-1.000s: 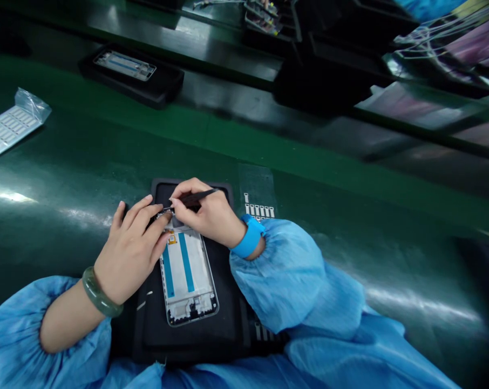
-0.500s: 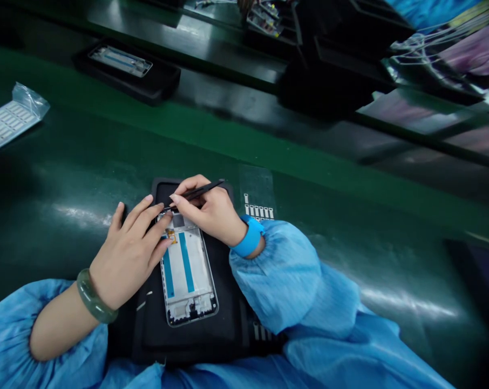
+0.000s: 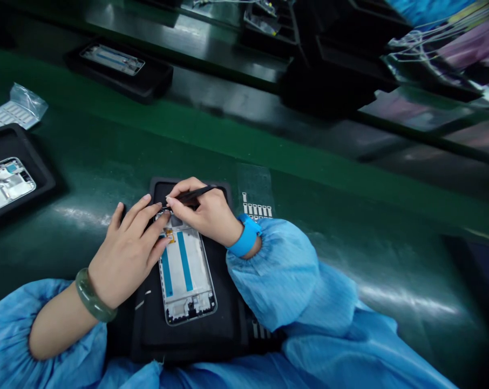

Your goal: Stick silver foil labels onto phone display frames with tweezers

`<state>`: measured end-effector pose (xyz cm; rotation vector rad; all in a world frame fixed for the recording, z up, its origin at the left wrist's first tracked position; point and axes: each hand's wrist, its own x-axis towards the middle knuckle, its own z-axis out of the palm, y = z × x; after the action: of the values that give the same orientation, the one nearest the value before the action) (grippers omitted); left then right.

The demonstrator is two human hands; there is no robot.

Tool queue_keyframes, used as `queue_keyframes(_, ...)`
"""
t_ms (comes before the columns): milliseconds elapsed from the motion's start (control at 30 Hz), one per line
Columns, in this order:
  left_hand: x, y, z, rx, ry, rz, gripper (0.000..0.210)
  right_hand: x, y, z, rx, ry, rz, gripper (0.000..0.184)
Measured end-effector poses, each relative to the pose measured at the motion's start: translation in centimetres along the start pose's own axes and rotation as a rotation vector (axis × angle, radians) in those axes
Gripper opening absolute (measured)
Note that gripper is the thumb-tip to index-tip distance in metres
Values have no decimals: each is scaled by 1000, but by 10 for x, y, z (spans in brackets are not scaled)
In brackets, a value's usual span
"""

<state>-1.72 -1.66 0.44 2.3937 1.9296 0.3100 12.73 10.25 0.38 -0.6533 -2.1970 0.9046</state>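
A phone frame (image 3: pixel 194 270) with two blue strips lies in a black tray (image 3: pixel 228 319) before me. My left hand (image 3: pixel 127 248) has its fingers spread, and its fingertips rest on the upper left part of the frame. Pinched in my right hand (image 3: pixel 206 213) is a pair of black tweezers (image 3: pixel 202 190), slanting down to the top edge of the frame. The fingers of both hands hide the tool's tip and whatever it touches. Near my left thumb a small orange flex cable (image 3: pixel 170 236) shows on the frame.
A clear sheet of small white stickers (image 3: pixel 257 209) lies right of the tray. At the left stand another black tray (image 3: pixel 42 173) with a phone frame (image 3: pixel 15 186) and a bagged sticker sheet (image 3: pixel 13 114). Farther back are a third tray (image 3: pixel 147 89) and dark bins (image 3: pixel 333 75).
A black tray with a phone frame has come into view at the left edge. The tray at the back has shifted slightly left. My right hand has tilted the tweezers a little; my left hand stays put.
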Motion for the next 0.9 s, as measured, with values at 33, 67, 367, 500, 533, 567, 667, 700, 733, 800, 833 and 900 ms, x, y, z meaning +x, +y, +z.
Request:
queue_keyframes(33,0,0,0,-2,1,1,36,0,0,0,-5,-4,-15,4)
queue_keyframes(67,0,0,0,-5,3,2,36,0,0,0,-5,-6,-24,4)
queue_keyframes(367,1,1,-1,-15,-14,-32,37,-1,2,4,-91,-20,-95,4)
queue_keyframes(500,2,2,-3,-18,-23,-51,37,0,1,3,-104,-19,-108,3)
queue_keyframes(533,2,2,-3,-18,-20,-54,37,1,1,3,-93,-11,-105,3)
queue_keyframes(567,2,2,-3,-19,-16,-55,38,1,1,3,-83,-3,-103,3)
queue_keyframes(667,2,2,-3,-25,-9,-55,37,1,0,4,-95,-4,-104,5)
queue_keyframes(700,2,2,-3,-27,-8,-54,37,1,0,5,-108,-16,-106,6)
queue_keyframes(733,2,2,-3,-30,-9,-53,37,1,1,5,-117,-30,-108,8)
queue_keyframes(800,2,2,-3,-35,-9,-50,36,1,1,6,-100,-49,-97,10)
queue_keyframes(833,2,2,-3,-37,-10,-51,37,1,1,6,-77,-46,-82,10)
queue_keyframes(900,2,2,-3,-39,-15,-56,38,1,1,5,-30,-16,-40,9)
